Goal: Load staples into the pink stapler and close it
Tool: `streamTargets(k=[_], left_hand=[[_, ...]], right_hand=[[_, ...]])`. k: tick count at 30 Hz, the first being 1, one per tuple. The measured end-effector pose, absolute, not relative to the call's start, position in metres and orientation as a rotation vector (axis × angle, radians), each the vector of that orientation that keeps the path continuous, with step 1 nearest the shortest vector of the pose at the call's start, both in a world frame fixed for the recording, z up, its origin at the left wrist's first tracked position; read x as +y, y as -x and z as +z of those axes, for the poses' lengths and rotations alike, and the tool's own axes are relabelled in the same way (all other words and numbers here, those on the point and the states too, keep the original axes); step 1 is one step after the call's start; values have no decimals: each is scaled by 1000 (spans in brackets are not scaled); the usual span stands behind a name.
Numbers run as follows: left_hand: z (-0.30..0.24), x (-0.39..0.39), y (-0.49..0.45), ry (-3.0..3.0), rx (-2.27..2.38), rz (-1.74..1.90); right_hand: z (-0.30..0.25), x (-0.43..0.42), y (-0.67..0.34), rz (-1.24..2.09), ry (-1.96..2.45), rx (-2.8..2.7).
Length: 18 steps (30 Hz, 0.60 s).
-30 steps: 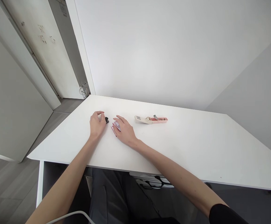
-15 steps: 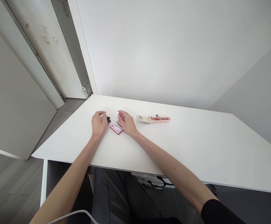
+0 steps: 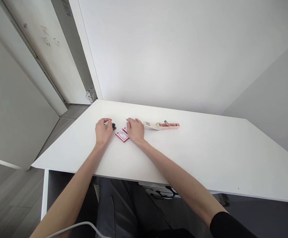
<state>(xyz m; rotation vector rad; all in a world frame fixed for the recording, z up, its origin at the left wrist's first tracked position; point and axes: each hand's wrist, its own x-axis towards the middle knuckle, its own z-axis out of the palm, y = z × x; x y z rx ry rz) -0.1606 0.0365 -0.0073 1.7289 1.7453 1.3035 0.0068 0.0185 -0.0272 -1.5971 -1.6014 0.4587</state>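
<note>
A small black piece [image 3: 113, 126] is pinched in the left hand [image 3: 103, 131], just left of the red box [image 3: 122, 136] on the desk [image 3: 208, 148]. The right hand [image 3: 135, 129] is laid over a second box [image 3: 125, 128] just right of it, probably to steady it; its grip cannot be told.

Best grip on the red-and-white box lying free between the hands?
Probably pinch the red-and-white box across its short width, from straight above: it lies flat on the table, label up, too low for a side grab. Its near edge is free; the far edge sits close by the right hand.
</note>
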Motion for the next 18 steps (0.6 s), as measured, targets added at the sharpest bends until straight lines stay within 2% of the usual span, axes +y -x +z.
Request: streamTargets(k=[10, 18], left_hand=[[-7, 34, 160, -1757, 1747, 1295], [-7, 21, 150, -2308, 1549, 1205]], right_hand=[[-27, 21, -8, 458, 1601, -1648], [-20, 17, -12, 567, 1463, -1724]])
